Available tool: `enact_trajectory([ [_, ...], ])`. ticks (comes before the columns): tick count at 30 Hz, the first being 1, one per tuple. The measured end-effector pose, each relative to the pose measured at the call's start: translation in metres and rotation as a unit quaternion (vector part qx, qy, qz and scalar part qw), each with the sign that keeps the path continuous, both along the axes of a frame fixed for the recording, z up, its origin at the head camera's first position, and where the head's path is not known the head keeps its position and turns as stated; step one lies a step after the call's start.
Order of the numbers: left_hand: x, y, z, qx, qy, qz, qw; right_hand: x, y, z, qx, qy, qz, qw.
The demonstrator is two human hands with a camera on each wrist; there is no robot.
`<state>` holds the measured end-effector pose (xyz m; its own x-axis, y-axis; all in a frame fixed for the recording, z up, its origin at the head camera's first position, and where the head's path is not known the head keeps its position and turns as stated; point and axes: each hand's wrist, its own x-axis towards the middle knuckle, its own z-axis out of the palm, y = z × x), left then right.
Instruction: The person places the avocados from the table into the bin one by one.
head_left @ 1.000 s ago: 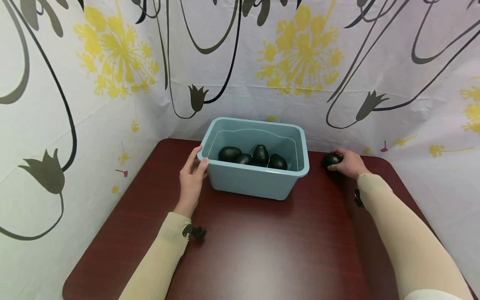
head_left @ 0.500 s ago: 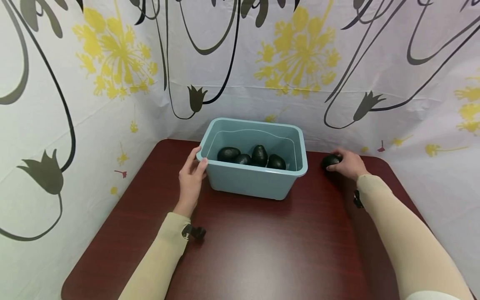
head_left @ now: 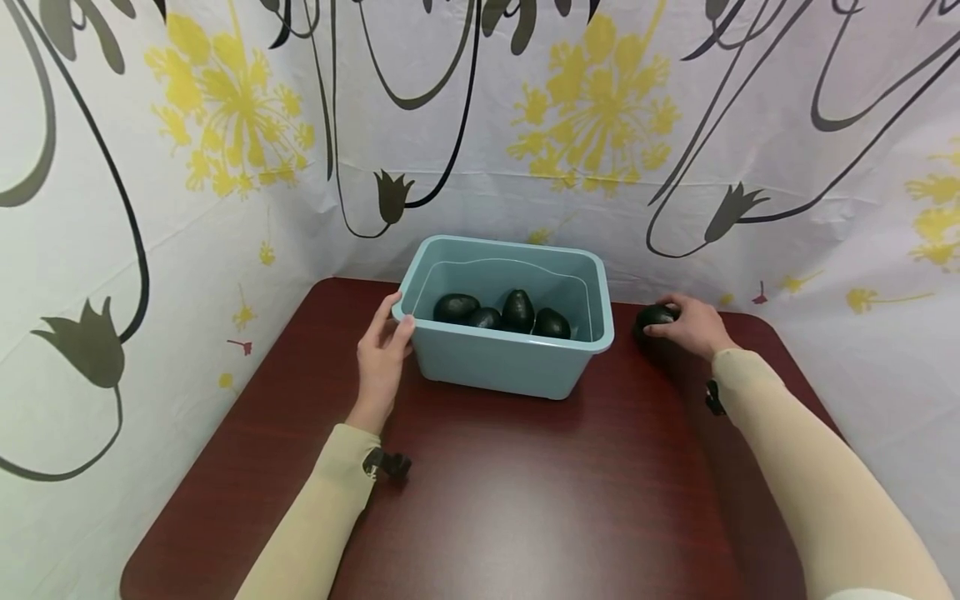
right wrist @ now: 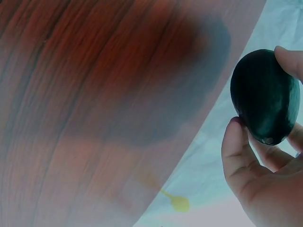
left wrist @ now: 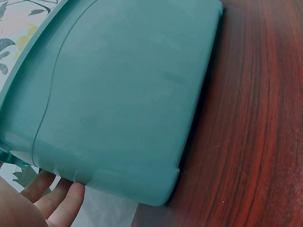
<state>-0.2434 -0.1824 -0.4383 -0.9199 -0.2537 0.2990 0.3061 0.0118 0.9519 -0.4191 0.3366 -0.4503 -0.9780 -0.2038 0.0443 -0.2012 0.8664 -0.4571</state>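
A light-blue plastic bin (head_left: 495, 362) stands on the table with several dark avocados (head_left: 517, 312) inside. My left hand (head_left: 381, 358) grips the bin's front-left corner, its thumb at the rim. In the left wrist view, fingers (left wrist: 71, 201) press against the bin's wall (left wrist: 123, 94). To the right of the bin, my right hand (head_left: 696, 325) holds another avocado (head_left: 655, 317) near the table's back edge. The right wrist view shows this avocado (right wrist: 262, 97) pinched between thumb and fingertips. Whether it touches the table is hard to tell.
The dark red-brown wooden table (head_left: 540, 492) has rounded corners. A white cloth (head_left: 480, 192) with grey and yellow plant prints hangs behind it and along the sides. Each wrist wears a black device, one on the left (head_left: 388, 463) and one on the right (head_left: 715, 397).
The right hand has shifted slightly left with its avocado, toward the bin. The left hand keeps its grip on the bin. The head view has turned very slightly.
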Motion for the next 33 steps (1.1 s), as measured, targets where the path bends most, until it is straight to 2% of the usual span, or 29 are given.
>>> enact_trajectory([
  [8, 0.002, 0.001, 0.001, -0.002, -0.004, -0.001, 1.0000, 0.007, -0.006, 0.007, -0.001, 0.026, 0.005, 1.000],
  [22, 0.004, 0.001, 0.003, -0.003, -0.006, -0.003, 1.0000, 0.018, -0.002, 0.016, -0.012, 0.039, 0.004, 0.999],
  [33, 0.002, 0.001, 0.001, -0.002, -0.003, -0.002, 1.0000, 0.030, -0.002, 0.043, -0.059, 0.061, -0.013, 0.996],
])
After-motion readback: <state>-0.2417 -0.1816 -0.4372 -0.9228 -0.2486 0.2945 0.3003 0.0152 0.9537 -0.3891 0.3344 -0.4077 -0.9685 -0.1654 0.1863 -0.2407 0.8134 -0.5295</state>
